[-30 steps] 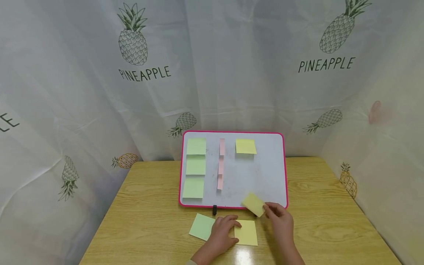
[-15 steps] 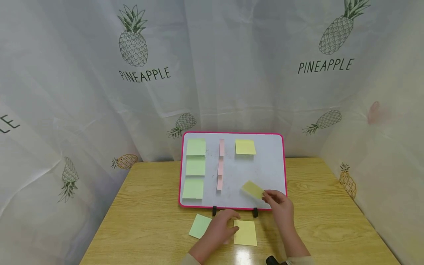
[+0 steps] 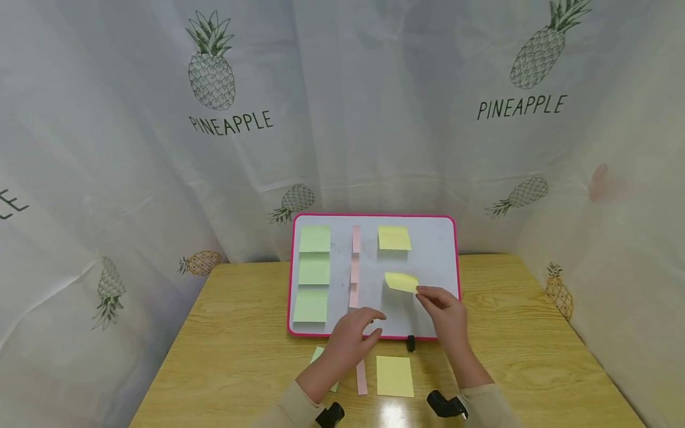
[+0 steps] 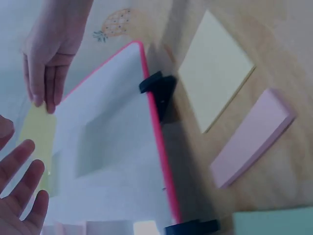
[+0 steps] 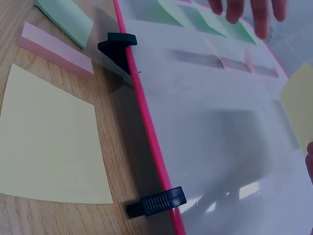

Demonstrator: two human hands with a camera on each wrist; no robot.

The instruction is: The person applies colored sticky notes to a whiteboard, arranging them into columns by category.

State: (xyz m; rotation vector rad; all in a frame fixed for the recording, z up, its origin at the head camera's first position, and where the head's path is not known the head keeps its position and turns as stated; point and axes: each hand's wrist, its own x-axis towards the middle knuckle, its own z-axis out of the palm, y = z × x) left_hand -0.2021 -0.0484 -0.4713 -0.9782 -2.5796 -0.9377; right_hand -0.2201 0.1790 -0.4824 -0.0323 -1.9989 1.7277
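Note:
A yellow sticky note (image 3: 401,282) is pinched at its right corner by my right hand (image 3: 446,315), held in front of the whiteboard (image 3: 428,255) below another yellow note (image 3: 394,238) stuck near the top. My left hand (image 3: 353,336) reaches over the board's lower edge, fingers apart and holding nothing; in the left wrist view its fingers (image 4: 22,171) spread close to the held note. Down the board's left side run green sticky notes (image 3: 313,304), with narrow pink notes (image 3: 355,268) in a column beside them.
On the wooden table (image 3: 241,345) before the board lie a yellow note pad (image 3: 395,376), a thick pink note pad (image 4: 252,139) and a green pad (image 5: 66,19). Black feet (image 5: 164,199) clip the board's pink lower edge. A pineapple-print curtain (image 3: 364,119) hangs behind.
My right hand has lifted the yellow note from the board's lower edge up to its middle. My left hand has left the table pads and risen toward the board.

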